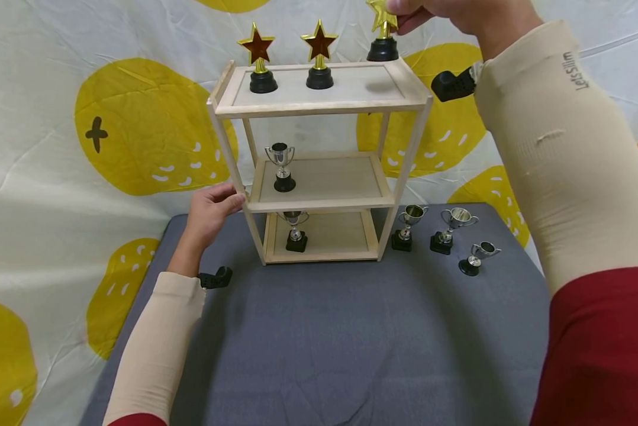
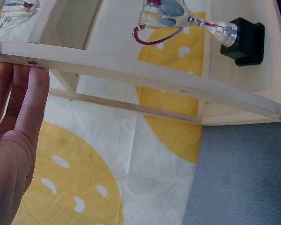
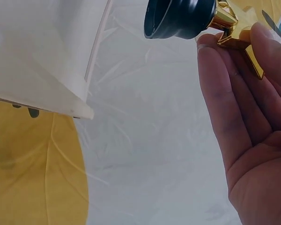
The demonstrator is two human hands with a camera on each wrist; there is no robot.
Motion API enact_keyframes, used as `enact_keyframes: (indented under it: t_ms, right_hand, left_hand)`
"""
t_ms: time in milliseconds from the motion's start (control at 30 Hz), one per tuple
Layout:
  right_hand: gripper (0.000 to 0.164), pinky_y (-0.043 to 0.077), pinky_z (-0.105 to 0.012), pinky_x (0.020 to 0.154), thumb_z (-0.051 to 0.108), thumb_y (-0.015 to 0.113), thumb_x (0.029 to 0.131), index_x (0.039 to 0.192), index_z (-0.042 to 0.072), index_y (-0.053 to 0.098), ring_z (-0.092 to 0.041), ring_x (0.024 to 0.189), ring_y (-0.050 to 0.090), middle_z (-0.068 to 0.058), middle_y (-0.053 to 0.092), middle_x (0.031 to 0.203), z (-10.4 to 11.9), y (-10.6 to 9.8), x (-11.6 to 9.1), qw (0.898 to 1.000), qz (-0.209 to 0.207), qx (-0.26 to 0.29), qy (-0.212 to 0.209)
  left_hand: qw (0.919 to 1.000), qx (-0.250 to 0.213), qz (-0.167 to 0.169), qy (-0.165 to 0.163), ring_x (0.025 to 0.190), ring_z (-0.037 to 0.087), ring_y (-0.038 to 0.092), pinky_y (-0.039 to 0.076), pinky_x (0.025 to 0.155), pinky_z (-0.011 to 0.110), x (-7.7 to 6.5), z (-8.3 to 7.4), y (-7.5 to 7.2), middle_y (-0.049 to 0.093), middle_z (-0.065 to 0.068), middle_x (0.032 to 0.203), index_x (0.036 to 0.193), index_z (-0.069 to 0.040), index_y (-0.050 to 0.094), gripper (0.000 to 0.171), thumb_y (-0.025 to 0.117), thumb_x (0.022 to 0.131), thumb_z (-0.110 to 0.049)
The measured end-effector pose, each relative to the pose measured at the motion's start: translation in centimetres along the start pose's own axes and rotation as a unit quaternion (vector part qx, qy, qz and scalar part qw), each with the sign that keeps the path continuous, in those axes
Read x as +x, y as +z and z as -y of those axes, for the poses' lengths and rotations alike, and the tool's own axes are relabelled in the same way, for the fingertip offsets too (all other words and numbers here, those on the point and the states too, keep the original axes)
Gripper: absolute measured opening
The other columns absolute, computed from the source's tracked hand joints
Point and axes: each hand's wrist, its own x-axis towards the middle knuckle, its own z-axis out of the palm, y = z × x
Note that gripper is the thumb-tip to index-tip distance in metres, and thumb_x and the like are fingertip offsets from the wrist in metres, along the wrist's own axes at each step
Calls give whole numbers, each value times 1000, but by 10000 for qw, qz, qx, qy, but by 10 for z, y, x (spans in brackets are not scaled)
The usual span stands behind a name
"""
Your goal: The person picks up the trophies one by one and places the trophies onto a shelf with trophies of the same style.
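Note:
My right hand [image 1: 457, 12] pinches a gold star trophy [image 1: 383, 50] by its star, the black base hanging just above the right end of the wooden shelf [image 1: 319, 109]. In the right wrist view, fingers and thumb hold the trophy [image 3: 180, 18] clear of the shelf edge [image 3: 75, 103]. Two more star trophies, one at left [image 1: 263, 81] and one mid-shelf [image 1: 319, 77], stand upright on the top tier. My left hand [image 1: 208, 213] grips the left post, with its fingers [image 2: 33, 101] behind the wood in the left wrist view.
One silver cup [image 1: 284, 180] stands on the middle tier and another cup [image 1: 296, 241] on the bottom one. Right of the shelf, on the grey tablecloth [image 1: 351, 331], are a gold-toned cup [image 1: 402, 239], a silver cup [image 1: 442, 241] and a smaller cup [image 1: 469, 266]. A patterned cloth [image 1: 154, 130] hangs behind.

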Motion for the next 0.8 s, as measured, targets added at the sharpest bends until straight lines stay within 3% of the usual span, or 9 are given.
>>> enact_keyframes:
  t_ms: [200,433,600,800]
  right_hand:
    - [53,39,-28,122,39,65,93,144,24,63,-4,94,66,20,64,109,0,1,3,9997,32,-76,230]
    - [52,42,-24,118,39,65,93,142,23,64,-4,93,66,18,65,111,-1,2,6,10000,11,19,54]
    - [52,40,-25,120,39,65,94,144,23,63,-4,93,66,18,64,110,1,5,5,9999,7,-27,153]
    - [52,41,-27,121,37,64,96,145,21,62,-4,91,66,18,65,107,3,8,3,9998,-26,-73,184]
  left_hand:
    - [10000,-26,13,18,93,0,69,60,84,14,1,1,1,70,-17,95,129,17,63,39,70,99,-7]
    - [9998,-156,74,34,95,0,69,60,85,14,1,0,1,70,-16,98,132,17,62,41,69,99,-7]
    - [9996,-285,50,34,93,0,70,61,85,16,1,1,2,71,-16,96,132,22,58,44,69,99,-6]
    - [9995,-292,47,54,93,0,70,61,85,16,2,1,1,72,-16,97,132,19,60,44,70,99,-7]
